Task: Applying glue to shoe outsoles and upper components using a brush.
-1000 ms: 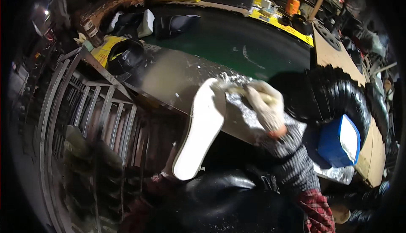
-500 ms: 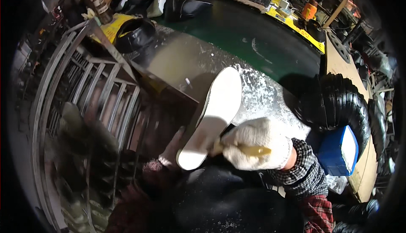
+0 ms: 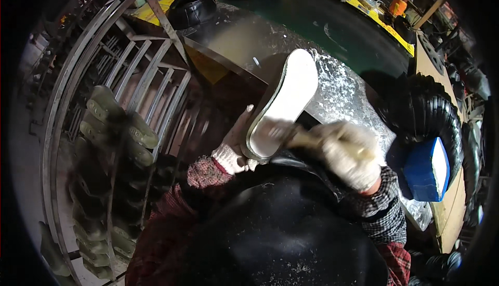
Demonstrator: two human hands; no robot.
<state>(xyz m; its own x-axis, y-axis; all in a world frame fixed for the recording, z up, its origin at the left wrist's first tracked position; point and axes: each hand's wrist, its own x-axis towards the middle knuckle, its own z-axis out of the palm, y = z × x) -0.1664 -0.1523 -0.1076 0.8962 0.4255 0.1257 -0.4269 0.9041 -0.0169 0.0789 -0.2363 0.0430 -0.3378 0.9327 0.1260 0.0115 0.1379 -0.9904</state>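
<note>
A long white shoe sole (image 3: 293, 91) with a darker rim lies slanted, its white face up, toe end over the metal tabletop. At its heel end my left hand (image 3: 231, 148), in a pale knit glove, grips the edge; some fingers are hidden beneath. My right hand (image 3: 351, 156), in a white knit glove, is closed round the wooden handle of a brush (image 3: 304, 139). The brush's blurred bristles touch the heel part of the white face. Both hand and brush are smeared by motion. A blue container (image 3: 423, 174) with white contents stands right of my right hand.
A metal rack (image 3: 148, 78) stands at the left, with several grey-green soles (image 3: 104, 104) on it. The worn metal tabletop (image 3: 343, 88) has white smears. Black ribbed material (image 3: 426, 104) is bunched at the right. A rounded black item (image 3: 192, 9) sits at the back left.
The whole view has shifted, so the sole and table stand higher and further right. My right hand and the brush are further right in view. My left hand shows more plainly.
</note>
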